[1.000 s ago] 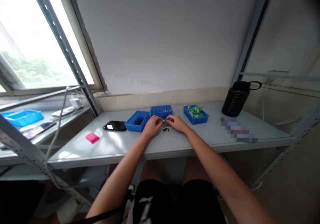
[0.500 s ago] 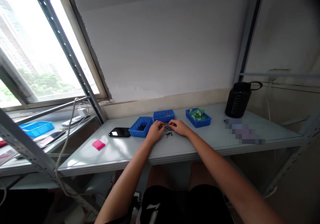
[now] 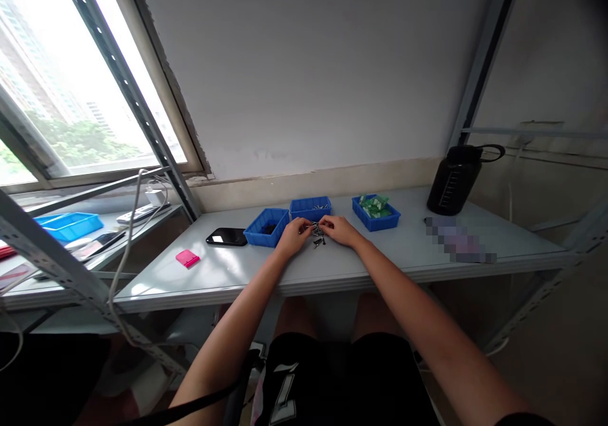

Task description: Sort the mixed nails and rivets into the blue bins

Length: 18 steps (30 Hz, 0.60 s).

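Note:
My left hand and my right hand meet over a small pile of screw-like metal pieces on the grey table. The fingers of both are closed in a pinch; what they hold is too small to make out. A few loose pieces with dark ends lie just in front of the pile. Left of my left hand stands a blue bin with dark small parts. Behind my hands, another blue bin contains small silvery pieces.
A third blue bin holds green packets. The black bottle stands at the back right, near a blurred flat item. At left lie a phone and a pink case. A metal shelf post borders the left side.
The camera has tilted slightly, so the table sits higher in view. My hands stay pinched over the pile with only small finger shifts.

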Available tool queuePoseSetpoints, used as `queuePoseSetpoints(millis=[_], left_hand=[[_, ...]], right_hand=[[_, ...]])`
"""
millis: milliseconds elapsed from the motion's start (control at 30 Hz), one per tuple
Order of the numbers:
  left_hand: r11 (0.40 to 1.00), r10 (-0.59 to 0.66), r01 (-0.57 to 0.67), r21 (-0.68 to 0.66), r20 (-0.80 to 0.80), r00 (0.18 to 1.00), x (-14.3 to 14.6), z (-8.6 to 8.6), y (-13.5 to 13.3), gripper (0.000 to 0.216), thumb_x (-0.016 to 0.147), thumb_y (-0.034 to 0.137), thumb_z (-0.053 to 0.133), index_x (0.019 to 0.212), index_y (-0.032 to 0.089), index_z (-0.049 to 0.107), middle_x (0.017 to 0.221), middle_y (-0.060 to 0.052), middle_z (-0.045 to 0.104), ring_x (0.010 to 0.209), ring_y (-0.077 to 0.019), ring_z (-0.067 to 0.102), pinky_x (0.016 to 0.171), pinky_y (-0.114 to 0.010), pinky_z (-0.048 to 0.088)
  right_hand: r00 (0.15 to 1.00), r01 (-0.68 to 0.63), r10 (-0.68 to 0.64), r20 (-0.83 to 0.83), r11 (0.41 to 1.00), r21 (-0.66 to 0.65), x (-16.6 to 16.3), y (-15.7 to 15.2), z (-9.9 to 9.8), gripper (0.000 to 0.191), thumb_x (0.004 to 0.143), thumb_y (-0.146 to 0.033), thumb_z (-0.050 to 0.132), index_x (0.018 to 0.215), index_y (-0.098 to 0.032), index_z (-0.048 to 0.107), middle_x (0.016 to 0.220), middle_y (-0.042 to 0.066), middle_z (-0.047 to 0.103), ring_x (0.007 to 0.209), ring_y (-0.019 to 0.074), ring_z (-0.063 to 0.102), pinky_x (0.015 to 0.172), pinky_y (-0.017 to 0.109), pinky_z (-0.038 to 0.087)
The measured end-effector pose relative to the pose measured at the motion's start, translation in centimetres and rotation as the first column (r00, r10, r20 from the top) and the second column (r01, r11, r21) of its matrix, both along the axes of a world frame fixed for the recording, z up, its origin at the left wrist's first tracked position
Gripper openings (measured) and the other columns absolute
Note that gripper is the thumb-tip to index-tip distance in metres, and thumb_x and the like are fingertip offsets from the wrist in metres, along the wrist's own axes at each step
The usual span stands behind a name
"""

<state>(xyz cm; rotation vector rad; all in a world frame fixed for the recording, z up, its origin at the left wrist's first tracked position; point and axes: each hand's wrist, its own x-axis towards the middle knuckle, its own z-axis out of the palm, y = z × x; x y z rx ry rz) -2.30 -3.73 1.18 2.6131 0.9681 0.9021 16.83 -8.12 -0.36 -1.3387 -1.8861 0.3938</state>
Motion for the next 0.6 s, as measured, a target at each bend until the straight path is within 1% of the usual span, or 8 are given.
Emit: queuePoseSetpoints(millis=[167,267,333,400,433,600], left_hand=[[1.000,-0.020,0.020,-0.012,0.036,0.999,0.3,-0.1,-0.1,0.027,0.093,0.034,0.056,0.112,0.014,0.059,0.110,-0.008,0.062,0.094,-0.0186,0.062,0.082,-0.039,0.054],[0.999,-0.035,0.036,-0.024,0.057,0.998,0.5,0.3,-0.3,0.026,0.093,0.033,0.056,0.110,0.013,0.059,0.108,-0.008,0.063,0.093,-0.0183,0.062,0.082,-0.039,0.054],[0.998,-0.051,0.053,-0.030,0.070,0.996,0.6,0.8,-0.4,0.026,0.093,0.033,0.055,0.109,0.013,0.060,0.106,-0.007,0.063,0.092,-0.0179,0.062,0.081,-0.038,0.054],[0.996,-0.074,0.077,-0.037,0.079,0.994,0.6,1.5,-0.3,0.024,0.093,0.033,0.056,0.106,0.013,0.061,0.104,-0.007,0.063,0.090,-0.0173,0.062,0.081,-0.038,0.054],[0.995,-0.085,0.088,-0.041,0.085,0.993,0.6,1.9,-0.2,0.024,0.093,0.033,0.056,0.104,0.013,0.061,0.102,-0.006,0.064,0.089,-0.0170,0.062,0.080,-0.037,0.054],[0.989,-0.112,0.125,-0.075,0.157,0.981,0.2,3.6,0.6,0.018,0.090,0.029,0.060,0.094,0.012,0.063,0.091,-0.004,0.064,0.079,-0.0142,0.061,0.075,-0.033,0.053]], right_hand=[[1.000,0.010,-0.010,0.013,1.000,0.011,0.1,-0.2,0.1,0.028,0.093,-0.037,0.056,0.111,-0.015,0.059,0.107,0.006,0.063,0.090,0.0161,0.063,0.079,0.036,0.054],[1.000,0.008,-0.008,0.012,1.000,0.029,0.1,-0.4,0.1,0.027,0.093,-0.039,0.055,0.103,-0.014,0.061,0.096,0.003,0.064,0.081,0.0135,0.062,0.074,0.033,0.054],[1.000,0.003,-0.003,0.003,0.999,0.049,0.0,-0.5,0.3,0.026,0.093,-0.039,0.054,0.096,-0.014,0.062,0.083,0.001,0.064,0.070,0.0114,0.060,0.069,0.029,0.051],[1.000,0.006,-0.005,-0.013,0.997,0.072,-0.1,-0.7,0.6,0.024,0.092,-0.036,0.052,0.091,-0.015,0.064,0.071,-0.001,0.062,0.063,0.0120,0.056,0.064,0.027,0.045],[1.000,0.012,-0.010,-0.023,0.996,0.083,-0.2,-0.8,0.8,0.023,0.091,-0.035,0.052,0.089,-0.016,0.064,0.068,-0.001,0.062,0.062,0.0127,0.055,0.062,0.026,0.043],[0.998,0.031,-0.023,-0.061,0.990,0.136,-0.6,-0.8,2.3,0.023,0.089,-0.037,0.049,0.087,-0.018,0.062,0.073,0.001,0.065,0.063,0.0139,0.055,0.063,0.026,0.040]])
